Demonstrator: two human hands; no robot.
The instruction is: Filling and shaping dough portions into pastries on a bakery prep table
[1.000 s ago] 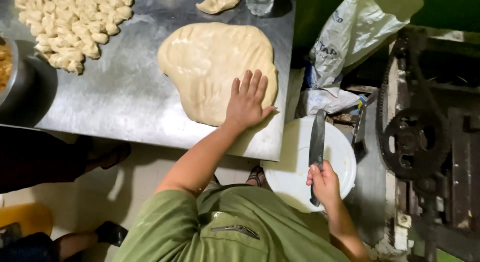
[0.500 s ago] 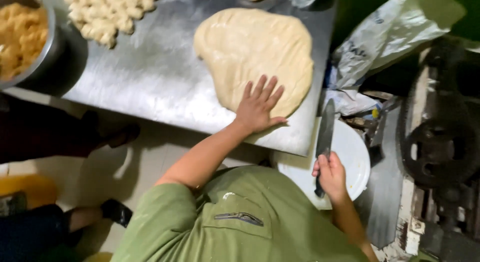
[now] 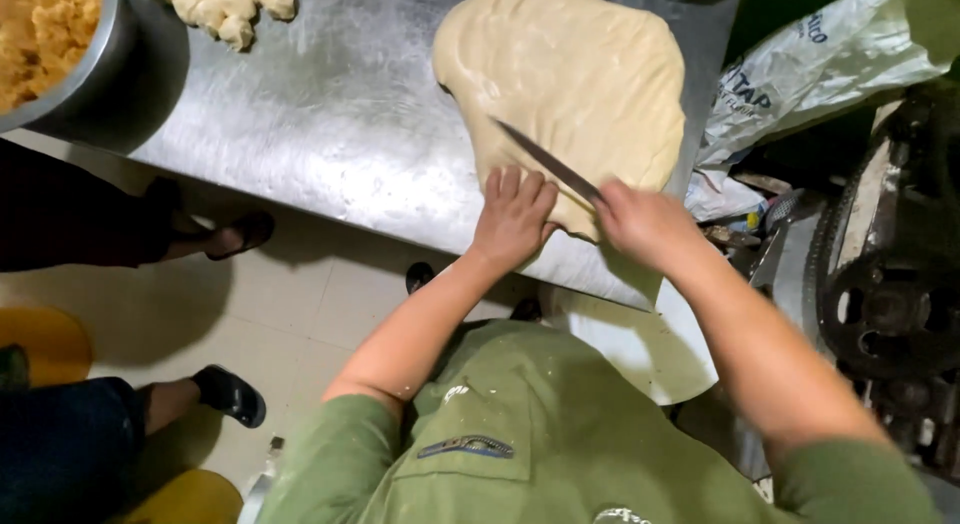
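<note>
- Now the right hand (image 3: 645,224) has come up from beside the white plate and is over the dough; a second ago it hung low at the table's near-right corner with the knife pointing away.
- It's closed around the handle of the knife (image 3: 548,162), and the blade lies slantwise across the near part of the dough sheet (image 3: 570,84), tip pointing far-left.
- The left hand (image 3: 515,216) is flat, fingers spread and together pressing the near edge of the dough, holding nothing, just beside the blade. It has slid a little toward the near edge since before.
- The dough sheet lies wide and flat on the steel table (image 3: 330,124), toward its right end, reaching close to the near edge.
- By my reading, the blade is set for a cut along that near strip, with the fingers close to the edge.
- Around it: small dough pieces (image 3: 232,6) at the far-left, a metal bowl of crumbly filling (image 3: 50,44) at the left edge, a plastic bag (image 3: 820,74) to the right.
- A white plate (image 3: 640,344) sits below the table edge, and dark machinery (image 3: 890,284) crowds the right side.
- Other people's sandalled feet (image 3: 225,234) stand on the floor at left.
</note>
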